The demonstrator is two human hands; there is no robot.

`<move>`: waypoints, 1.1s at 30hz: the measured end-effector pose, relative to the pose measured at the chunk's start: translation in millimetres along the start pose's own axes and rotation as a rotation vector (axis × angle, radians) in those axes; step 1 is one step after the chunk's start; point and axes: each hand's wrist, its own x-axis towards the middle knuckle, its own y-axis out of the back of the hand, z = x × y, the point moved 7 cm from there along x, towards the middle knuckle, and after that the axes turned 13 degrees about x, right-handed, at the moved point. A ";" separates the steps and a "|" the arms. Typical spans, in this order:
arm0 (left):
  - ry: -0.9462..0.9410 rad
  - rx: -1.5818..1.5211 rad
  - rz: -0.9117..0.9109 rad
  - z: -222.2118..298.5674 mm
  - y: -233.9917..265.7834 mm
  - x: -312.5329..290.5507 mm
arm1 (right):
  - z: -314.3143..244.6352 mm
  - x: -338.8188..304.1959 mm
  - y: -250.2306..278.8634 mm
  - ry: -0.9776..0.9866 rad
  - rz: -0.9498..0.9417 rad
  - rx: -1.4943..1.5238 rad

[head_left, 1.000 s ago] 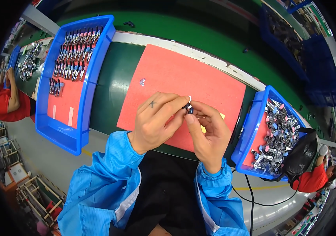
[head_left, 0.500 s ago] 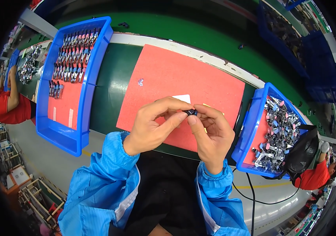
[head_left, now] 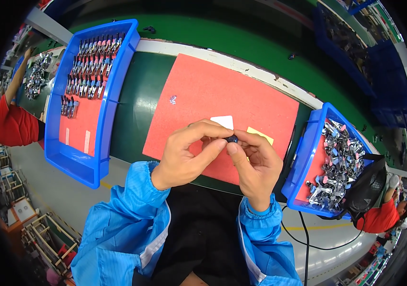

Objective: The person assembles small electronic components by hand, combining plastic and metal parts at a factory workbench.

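Note:
Over the red mat point(head_left: 232, 86), my left hand point(head_left: 184, 152) and my right hand point(head_left: 256, 164) meet, thumbs and forefingers pinched on one small dark clip point(head_left: 232, 139). Mostly covered by my fingertips, the clip shows only a dark, shiny part. Just beyond my fingers a white card point(head_left: 222, 122) lies on the mat, and a yellow paper point(head_left: 261, 135) sits beside my right forefinger. A little heap of tiny shiny pieces point(head_left: 173, 99) rests on the mat's left part.
At left stands a blue tray point(head_left: 104, 138) with rows of clips point(head_left: 94, 66). A blue bin point(head_left: 291, 178) at right holds a jumble of clips point(head_left: 339, 162), with a black mesh bag point(head_left: 368, 186) over its edge. People in red work on both sides.
The dark clip has turned between my fingertips, and less of it shows. At the left, a co-worker's arm has swung upward and away. The view has shifted slightly.

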 end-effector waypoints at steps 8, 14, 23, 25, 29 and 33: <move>0.019 -0.037 -0.039 -1.7 0.7 2.7 | -3.4 -0.6 0.5 0.046 -0.031 -0.047; 0.022 -0.015 -0.040 -4.5 -1.5 3.3 | 1.2 -1.2 3.5 0.033 -0.022 -0.060; 0.017 0.019 -0.053 -7.3 -6.1 6.1 | 11.7 -1.4 8.7 -0.036 0.005 0.008; 0.022 0.020 -0.055 -8.2 -7.5 6.7 | 12.6 -1.1 9.5 -0.038 0.009 0.010; 0.025 0.013 -0.051 -10.0 -9.6 7.9 | 14.7 -0.2 11.4 -0.041 0.015 0.009; 0.042 0.013 -0.064 -12.8 -12.7 10.0 | 16.8 1.0 14.0 -0.047 0.012 0.003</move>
